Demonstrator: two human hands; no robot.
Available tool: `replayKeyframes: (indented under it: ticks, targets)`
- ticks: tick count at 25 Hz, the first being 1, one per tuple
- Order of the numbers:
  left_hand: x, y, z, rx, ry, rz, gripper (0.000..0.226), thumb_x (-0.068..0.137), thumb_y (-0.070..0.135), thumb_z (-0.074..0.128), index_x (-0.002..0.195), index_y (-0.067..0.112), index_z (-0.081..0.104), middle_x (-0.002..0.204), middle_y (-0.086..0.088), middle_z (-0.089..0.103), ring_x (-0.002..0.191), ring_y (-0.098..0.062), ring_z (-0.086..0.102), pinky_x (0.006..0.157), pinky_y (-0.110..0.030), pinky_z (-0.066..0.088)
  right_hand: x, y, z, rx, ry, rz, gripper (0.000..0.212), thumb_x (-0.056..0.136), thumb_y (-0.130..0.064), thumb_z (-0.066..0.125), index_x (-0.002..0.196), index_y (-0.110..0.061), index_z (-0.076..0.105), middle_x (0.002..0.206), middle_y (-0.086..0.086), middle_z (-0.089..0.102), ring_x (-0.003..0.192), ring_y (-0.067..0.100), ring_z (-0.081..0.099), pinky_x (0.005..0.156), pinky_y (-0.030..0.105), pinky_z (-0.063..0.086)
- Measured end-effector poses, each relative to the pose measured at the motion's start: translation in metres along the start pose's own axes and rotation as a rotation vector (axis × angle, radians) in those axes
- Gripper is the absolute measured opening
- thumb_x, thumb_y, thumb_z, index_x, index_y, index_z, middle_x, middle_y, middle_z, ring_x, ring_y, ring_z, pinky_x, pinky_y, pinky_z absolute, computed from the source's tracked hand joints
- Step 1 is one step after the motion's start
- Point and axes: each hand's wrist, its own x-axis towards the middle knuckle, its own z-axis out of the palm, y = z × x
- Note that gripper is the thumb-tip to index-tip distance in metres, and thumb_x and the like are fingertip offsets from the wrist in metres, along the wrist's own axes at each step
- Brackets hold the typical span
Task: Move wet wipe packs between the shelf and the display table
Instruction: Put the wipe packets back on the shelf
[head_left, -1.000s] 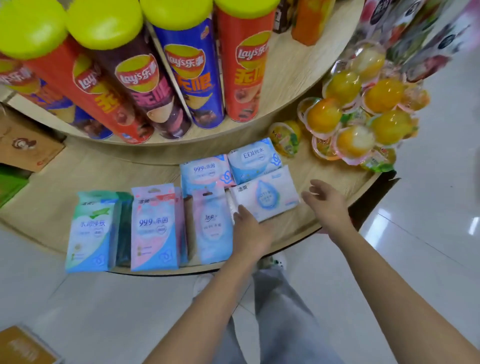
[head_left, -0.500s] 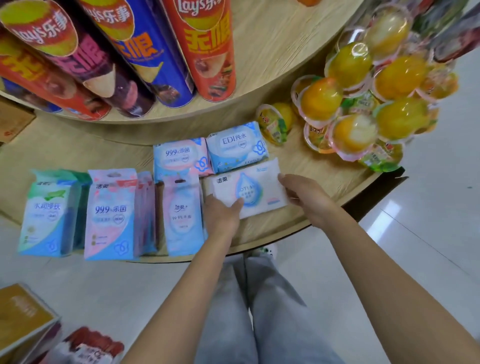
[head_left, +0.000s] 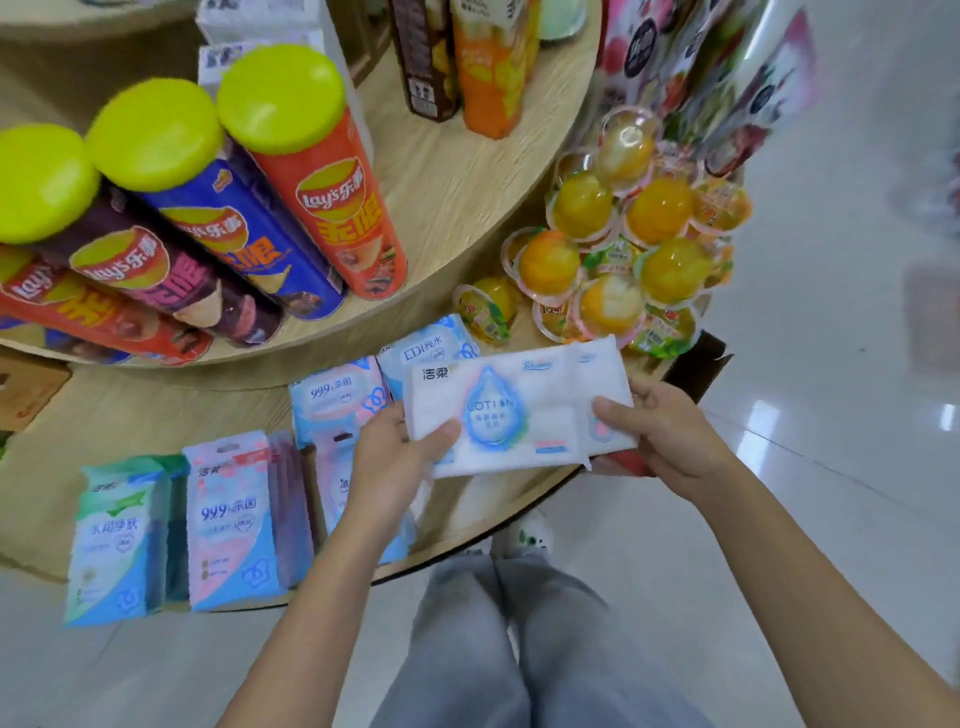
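Observation:
A white wipe pack (head_left: 519, 410) with a blue drop and "LOTION" printed on it is held off the round wooden display table (head_left: 130, 415). My left hand (head_left: 395, 462) grips its left end, thumb on top. Its right end sits in my right hand (head_left: 660, 431). More wipe packs lie on the table: a blue "EDI" pack (head_left: 426, 348), a pale blue "99.9" pack (head_left: 337, 395), a pink "99.9" pack (head_left: 234, 525) and a green-and-blue pack (head_left: 114, 540). One further pack is mostly hidden under my left hand.
Lay's crisp tubes (head_left: 322, 192) with yellow-green lids stand on the upper tier. Orange jelly cups (head_left: 623, 249) are piled at the table's right. Drink cartons (head_left: 488, 67) stand behind. Below, my legs stand on the glossy white floor (head_left: 831, 364).
Both hands have closed on the white pack and lifted it off the table towards me. The camera has tilted up, showing more of the upper tier.

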Motion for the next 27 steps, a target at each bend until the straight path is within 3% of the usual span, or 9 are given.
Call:
replayKeyframes:
  ticks: [4, 11, 13, 16, 19, 23, 27]
  targets:
    - [-0.016, 0.072, 0.022, -0.024, -0.332, 0.143, 0.021, 0.075, 0.002, 0.068, 0.093, 0.011, 0.070, 0.088, -0.003, 0.076, 0.076, -0.014, 0.071, 0.065, -0.023, 0.057, -0.085, -0.015, -0.034, 0.138, 0.318, -0.267, 0.028, 0.078, -0.003, 0.066, 0.106, -0.007, 0.064, 0.093, 0.005, 0.075, 0.081, 0.021, 0.072, 0.062, 0.026, 0.057]
    - [-0.080, 0.142, 0.122, 0.065, -0.938, 0.273, 0.040, 0.052, 0.025, 0.074, 0.090, 0.011, 0.074, 0.088, 0.000, 0.076, 0.076, -0.010, 0.071, 0.059, -0.017, 0.054, -0.254, 0.061, -0.043, 0.549, 0.851, -0.552, 0.044, 0.064, -0.021, 0.074, 0.105, -0.009, 0.064, 0.103, 0.010, 0.073, 0.090, 0.026, 0.070, 0.070, 0.031, 0.059]
    - [-0.123, 0.132, 0.163, 0.114, -1.137, 0.272, 0.040, 0.058, 0.019, 0.073, 0.097, 0.010, 0.069, 0.087, 0.002, 0.076, 0.076, -0.011, 0.071, 0.060, -0.018, 0.055, -0.311, 0.103, -0.031, 0.694, 1.042, -0.606, 0.049, 0.062, -0.022, 0.074, 0.108, -0.011, 0.064, 0.103, 0.007, 0.073, 0.091, 0.025, 0.071, 0.073, 0.032, 0.059]
    - [-0.195, 0.105, 0.212, 0.200, -1.384, 0.229, 0.029, 0.063, 0.015, 0.070, 0.092, 0.010, 0.069, 0.082, -0.001, 0.076, 0.071, -0.012, 0.071, 0.059, -0.020, 0.056, -0.381, 0.161, -0.013, 0.841, 1.295, -0.640, 0.052, 0.064, -0.021, 0.074, 0.112, -0.006, 0.060, 0.096, 0.004, 0.075, 0.084, 0.021, 0.072, 0.066, 0.029, 0.059]
    - [-0.278, 0.069, 0.254, 0.298, -1.604, 0.221, 0.030, 0.063, 0.018, 0.071, 0.092, 0.012, 0.069, 0.082, 0.001, 0.076, 0.072, -0.011, 0.071, 0.061, -0.019, 0.055, -0.440, 0.215, 0.005, 0.898, 1.528, -0.648, 0.087, 0.038, -0.044, 0.090, 0.110, -0.006, 0.061, 0.099, 0.009, 0.074, 0.087, 0.026, 0.071, 0.068, 0.033, 0.060]
    - [-0.398, 0.023, 0.293, 0.339, -1.836, 0.212, 0.032, 0.065, 0.015, 0.068, 0.097, 0.011, 0.068, 0.086, -0.001, 0.076, 0.076, -0.013, 0.072, 0.061, -0.020, 0.055, -0.509, 0.276, 0.014, 1.034, 1.713, -0.735, 0.059, 0.059, -0.023, 0.077, 0.113, -0.004, 0.061, 0.099, 0.011, 0.074, 0.084, 0.025, 0.071, 0.071, 0.033, 0.058]
    - [-0.500, -0.026, 0.319, 0.357, -1.943, 0.183, 0.046, 0.058, 0.021, 0.073, 0.102, 0.008, 0.068, 0.095, -0.009, 0.075, 0.083, -0.021, 0.072, 0.062, -0.024, 0.056, -0.585, 0.327, -0.011, 1.022, 1.848, -0.787, 0.084, 0.034, -0.040, 0.092, 0.108, -0.011, 0.064, 0.101, 0.008, 0.074, 0.087, 0.023, 0.071, 0.071, 0.031, 0.059]
